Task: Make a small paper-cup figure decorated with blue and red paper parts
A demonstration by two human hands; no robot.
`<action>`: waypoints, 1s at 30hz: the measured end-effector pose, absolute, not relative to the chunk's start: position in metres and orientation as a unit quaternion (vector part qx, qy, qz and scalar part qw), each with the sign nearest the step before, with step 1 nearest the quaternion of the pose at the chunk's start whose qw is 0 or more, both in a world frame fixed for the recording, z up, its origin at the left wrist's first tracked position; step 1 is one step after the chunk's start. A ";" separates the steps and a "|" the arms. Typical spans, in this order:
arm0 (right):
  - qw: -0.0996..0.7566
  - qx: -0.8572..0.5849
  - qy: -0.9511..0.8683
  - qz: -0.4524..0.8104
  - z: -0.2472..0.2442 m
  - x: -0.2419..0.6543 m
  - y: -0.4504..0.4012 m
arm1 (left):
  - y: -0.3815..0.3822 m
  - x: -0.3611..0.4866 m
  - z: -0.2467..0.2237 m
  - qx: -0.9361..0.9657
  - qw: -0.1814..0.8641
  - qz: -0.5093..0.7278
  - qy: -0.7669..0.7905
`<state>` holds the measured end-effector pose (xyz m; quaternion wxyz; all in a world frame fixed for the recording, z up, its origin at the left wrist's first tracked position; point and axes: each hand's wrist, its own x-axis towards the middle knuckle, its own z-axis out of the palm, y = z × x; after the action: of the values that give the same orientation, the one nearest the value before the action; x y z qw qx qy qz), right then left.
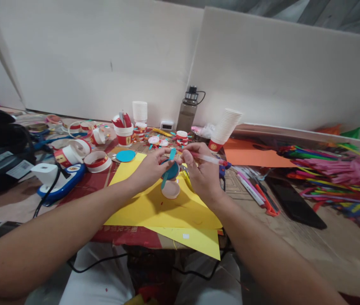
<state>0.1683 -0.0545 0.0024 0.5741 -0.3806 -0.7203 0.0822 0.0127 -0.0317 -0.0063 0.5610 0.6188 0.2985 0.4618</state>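
My left hand (150, 168) pinches a small teal stick (166, 176) above the yellow paper (138, 209). The stick slants across a round teal disc (172, 170) between my hands. My right hand (203, 171) is closed around a pen with a pale barrel and a red end (210, 159); its fingertips meet near the top of the stick. Just below the teal disc, a pale round piece (170, 190) lies on the yellow paper. Another teal disc (125, 156) rests at the paper's upper left corner.
Cut paper-cup rings (97, 162) and a blue power strip (62, 184) are on the left. Behind stand a cup of tools (124, 137), a bottle (187, 112) and stacked cups (226, 127). Pens (251, 188), a phone (295, 202) and pipe cleaners (347, 173) lie right.
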 end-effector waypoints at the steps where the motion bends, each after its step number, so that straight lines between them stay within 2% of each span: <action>1: 0.569 -0.381 -0.723 0.092 0.001 0.169 -0.054 | -0.032 0.013 -0.007 0.626 0.555 0.462 0.295; 6: 0.546 -0.390 -0.737 0.079 0.000 0.169 -0.053 | -0.033 0.012 -0.006 0.644 0.540 0.458 0.289; 30: 0.534 -0.397 -0.740 0.098 -0.003 0.170 -0.052 | -0.032 0.013 -0.006 0.657 0.525 0.464 0.279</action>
<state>0.1697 -0.0516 -0.0032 0.5344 -0.3973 -0.7396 0.0981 0.0128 -0.0321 -0.0055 0.5250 0.6570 0.2791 0.4636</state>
